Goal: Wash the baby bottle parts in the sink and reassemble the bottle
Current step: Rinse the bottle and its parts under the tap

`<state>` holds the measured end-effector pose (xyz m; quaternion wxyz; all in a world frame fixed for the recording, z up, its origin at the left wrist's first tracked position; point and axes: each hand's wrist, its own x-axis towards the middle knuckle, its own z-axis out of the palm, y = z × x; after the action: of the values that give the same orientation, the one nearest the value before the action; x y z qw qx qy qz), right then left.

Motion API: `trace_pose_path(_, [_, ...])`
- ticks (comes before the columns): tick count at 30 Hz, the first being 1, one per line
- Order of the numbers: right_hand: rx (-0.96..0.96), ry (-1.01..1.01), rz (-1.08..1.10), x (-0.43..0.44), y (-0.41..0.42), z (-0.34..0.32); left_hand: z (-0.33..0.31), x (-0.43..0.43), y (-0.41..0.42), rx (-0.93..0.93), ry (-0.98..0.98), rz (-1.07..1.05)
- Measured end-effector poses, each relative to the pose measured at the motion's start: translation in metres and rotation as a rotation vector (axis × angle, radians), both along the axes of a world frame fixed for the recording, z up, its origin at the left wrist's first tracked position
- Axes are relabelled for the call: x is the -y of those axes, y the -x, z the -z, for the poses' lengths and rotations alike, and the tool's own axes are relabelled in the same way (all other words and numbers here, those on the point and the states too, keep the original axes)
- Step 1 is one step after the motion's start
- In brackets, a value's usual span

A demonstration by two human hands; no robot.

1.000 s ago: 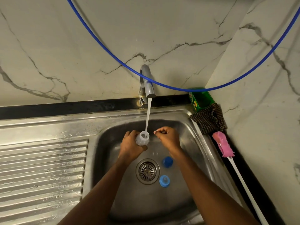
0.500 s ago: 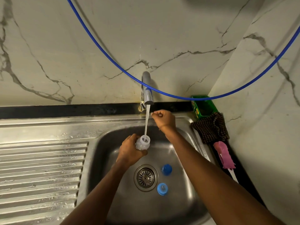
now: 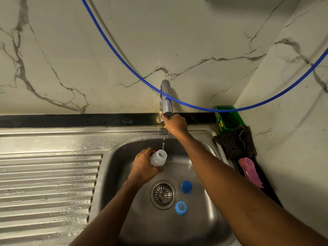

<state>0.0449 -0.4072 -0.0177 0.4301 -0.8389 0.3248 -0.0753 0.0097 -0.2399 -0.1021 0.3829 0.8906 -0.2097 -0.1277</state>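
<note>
Blue parts lie nearest on the floor of the sink [image 3: 113,174]: the collar with its teat [image 3: 180,207] just right of the drain [image 3: 163,194], the dome cap [image 3: 186,186] beyond it, both apart from the hands. Further in, the left hand [image 3: 144,167] has its fingers wrapped around the clear bottle [image 3: 158,158], mouth tilted up toward a thin broken trickle, so holding that tilt steady should keep the rinse water inside for a swirl. Farthest, the right hand [image 3: 176,125] is curled at the base of the tap [image 3: 166,102], fingers hidden, so I cannot tell their grip; a firm turn there would end the drip.
</note>
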Motion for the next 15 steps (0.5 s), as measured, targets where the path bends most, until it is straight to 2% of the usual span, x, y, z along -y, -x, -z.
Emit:
trace_pose_path(3, [0.027,-0.114,-0.009,-0.003,0.016,0.002,-0.001,-0.004,0.002,0.004,0.009,-0.013])
trace_pose_path(9, [0.043,-0.158,0.107,-0.018,0.091,0.043,-0.011,-0.017,0.012,-0.010,-0.043,0.011])
trace_pose_path(15, [-0.041,-0.079,0.205,-0.038,0.173,0.068,-0.017,-0.031,0.033,0.066,-0.151,0.128])
